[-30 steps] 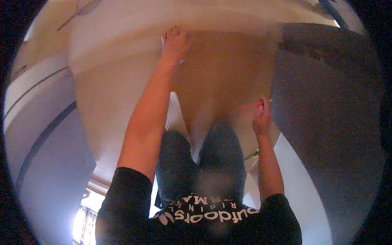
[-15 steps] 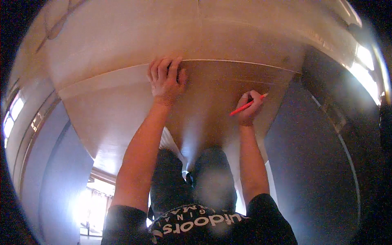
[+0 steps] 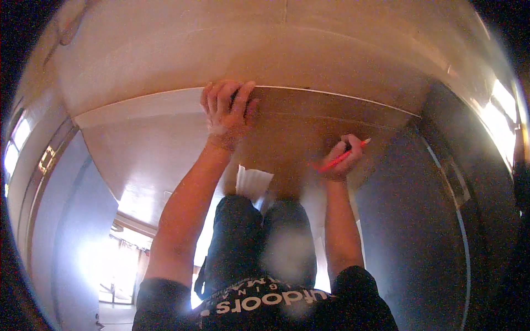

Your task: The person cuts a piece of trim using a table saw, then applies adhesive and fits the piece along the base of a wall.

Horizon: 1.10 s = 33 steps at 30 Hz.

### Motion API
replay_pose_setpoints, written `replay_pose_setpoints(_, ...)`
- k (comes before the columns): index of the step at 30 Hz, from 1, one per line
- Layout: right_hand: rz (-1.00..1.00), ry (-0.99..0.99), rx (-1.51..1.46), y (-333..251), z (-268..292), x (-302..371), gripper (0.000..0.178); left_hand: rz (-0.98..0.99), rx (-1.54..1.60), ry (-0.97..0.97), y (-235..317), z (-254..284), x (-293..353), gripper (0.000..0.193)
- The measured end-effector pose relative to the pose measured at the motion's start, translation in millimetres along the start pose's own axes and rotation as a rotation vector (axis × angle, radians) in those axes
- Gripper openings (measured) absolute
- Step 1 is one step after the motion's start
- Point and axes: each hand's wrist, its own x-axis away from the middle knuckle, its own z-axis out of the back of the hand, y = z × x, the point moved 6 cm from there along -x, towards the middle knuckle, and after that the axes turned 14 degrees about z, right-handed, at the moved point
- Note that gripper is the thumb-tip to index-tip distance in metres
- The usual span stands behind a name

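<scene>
A broad brown panel [image 3: 292,132] lies in front of me, with a thin pale line along its far edge [image 3: 342,98]. My left hand [image 3: 227,113] rests at that edge, fingers spread and stretched out, fingertips touching the line. To the right, my right hand [image 3: 346,157] is closed round a red pencil [image 3: 334,161]. The pencil's pale tip points to the far right, and I cannot tell whether it touches the panel. Between my forearms, a white ribbed, sheet-like piece [image 3: 253,182] shows near my knees.
Beyond the pale line, a tan surface [image 3: 265,55] spreads across the far side. Dark blue-grey upright panels stand on the right [image 3: 408,220] and the left [image 3: 77,220]. A bright window [image 3: 118,270] glares at the lower left. My legs [image 3: 237,237] are below the brown panel.
My view has shifted slightly, and more of the white piece shows near my knees. My right hand sits a little nearer and to the right, holding the pencil. My left hand stays at the edge.
</scene>
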Motion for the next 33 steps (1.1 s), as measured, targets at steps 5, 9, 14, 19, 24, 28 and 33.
replay_pose_setpoints(5, 0.176, -0.073, -0.004, -52.3, -5.8, -73.4, 0.036, 0.012, 0.009, 0.046, 0.2, 9.0, 7.6, 0.036)
replay_pose_setpoints(9, 0.190, -0.053, -0.244, -63.0, -34.9, -110.7, 0.023, 0.016, 0.023, 0.044, 2.9, 13.4, 12.5, 0.035)
replay_pose_setpoints(14, 0.255, -0.069, -0.225, -77.8, -29.0, -115.3, 0.020, -0.003, 0.042, 0.020, 7.7, 27.1, 13.1, 0.037)
replay_pose_setpoints(19, 0.424, 0.001, -0.219, -75.4, -36.3, -102.6, 0.020, 0.003, 0.056, 0.038, -2.7, 27.8, 14.4, 0.038)
replay_pose_setpoints(24, 0.409, -0.037, -0.274, -65.6, -54.4, -89.4, 0.030, 0.020, 0.087, 0.023, -16.4, 16.5, 7.5, 0.038)
replay_pose_setpoints(28, 0.294, -0.064, -0.245, -71.5, -60.6, -95.9, 0.027, 0.000, 0.085, 0.049, -20.2, 11.3, 7.6, 0.037)
replay_pose_setpoints(33, 0.354, -0.064, -0.244, -72.9, -67.0, -111.9, 0.029, 0.011, 0.092, 0.034, -16.1, 15.5, -0.9, 0.037)
